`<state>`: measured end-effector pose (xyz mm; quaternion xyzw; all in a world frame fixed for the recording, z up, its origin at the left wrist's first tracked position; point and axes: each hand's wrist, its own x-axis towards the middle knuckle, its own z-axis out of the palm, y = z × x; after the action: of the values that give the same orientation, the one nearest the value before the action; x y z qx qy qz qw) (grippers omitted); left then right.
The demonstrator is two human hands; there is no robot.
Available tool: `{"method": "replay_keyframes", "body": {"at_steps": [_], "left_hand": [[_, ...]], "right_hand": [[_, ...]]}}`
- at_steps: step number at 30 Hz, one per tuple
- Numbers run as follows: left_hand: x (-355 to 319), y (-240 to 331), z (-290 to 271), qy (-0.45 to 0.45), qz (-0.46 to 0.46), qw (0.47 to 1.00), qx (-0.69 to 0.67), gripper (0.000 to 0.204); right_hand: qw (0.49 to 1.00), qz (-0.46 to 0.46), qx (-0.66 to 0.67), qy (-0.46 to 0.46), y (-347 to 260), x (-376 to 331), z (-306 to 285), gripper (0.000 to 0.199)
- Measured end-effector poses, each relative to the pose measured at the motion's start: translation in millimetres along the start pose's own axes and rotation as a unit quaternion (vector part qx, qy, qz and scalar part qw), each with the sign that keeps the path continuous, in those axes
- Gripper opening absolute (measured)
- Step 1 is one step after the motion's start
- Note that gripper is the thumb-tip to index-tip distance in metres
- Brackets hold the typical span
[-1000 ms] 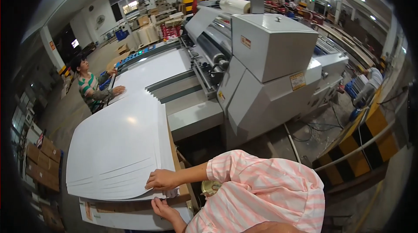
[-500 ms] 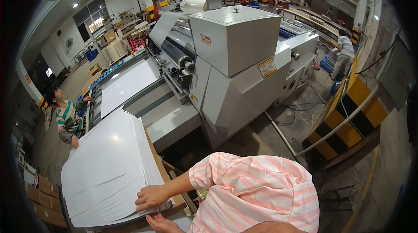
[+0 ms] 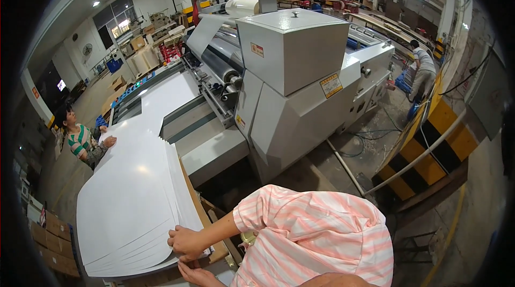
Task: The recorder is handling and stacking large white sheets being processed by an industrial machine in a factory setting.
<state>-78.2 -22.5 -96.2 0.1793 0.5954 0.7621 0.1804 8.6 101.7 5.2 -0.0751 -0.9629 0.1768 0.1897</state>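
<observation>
A tall stack of large white paper sheets [image 3: 123,201] lies in front of me at lower left, its near edges fanned in steps. My right hand [image 3: 188,242] rests on the stack's near right corner, fingers bent and closed on the sheet edges. Just below it, my left hand [image 3: 197,274] reaches in from the lower edge, its fingertips against the same corner; its grip is partly hidden. Across the stack, a co-worker in a green-striped top [image 3: 81,139] has a hand [image 3: 109,142] on a white sheet that extends onto the machine's feed table.
A large grey machine [image 3: 292,51] with rollers [image 3: 222,64] stands beyond the stack. Yellow-and-black striped barriers [image 3: 429,142] and a pale pipe [image 3: 346,166] are at right. Cardboard boxes [image 3: 53,247] sit at lower left. Another person [image 3: 424,70] bends at far right.
The co-worker's hands have moved up from the stack's far edge toward the feed table, and a sheet now bridges the two. My left hand has turned and drawn closer to my right.
</observation>
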Motion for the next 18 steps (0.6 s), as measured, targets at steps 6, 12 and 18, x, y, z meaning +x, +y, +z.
{"method": "replay_keyframes", "body": {"at_steps": [6, 12, 18], "left_hand": [[-5.8, 5.4, 5.0, -0.016, 0.008, 0.999, -0.037, 0.043], [-26.5, 23.9, 18.8, 0.035, -0.046, 0.998, -0.036, 0.040], [-38.4, 28.4, 32.6, 0.044, -0.075, 0.989, -0.118, 0.031]], "right_hand": [[0.998, 0.061, 0.020, 0.018, 0.6, 9.7, 7.8, 0.025], [0.928, -0.277, -0.060, 0.243, 34.6, 8.6, -2.2, 0.022], [0.943, -0.216, 0.074, 0.242, 34.6, 13.2, 17.6, 0.027]]}}
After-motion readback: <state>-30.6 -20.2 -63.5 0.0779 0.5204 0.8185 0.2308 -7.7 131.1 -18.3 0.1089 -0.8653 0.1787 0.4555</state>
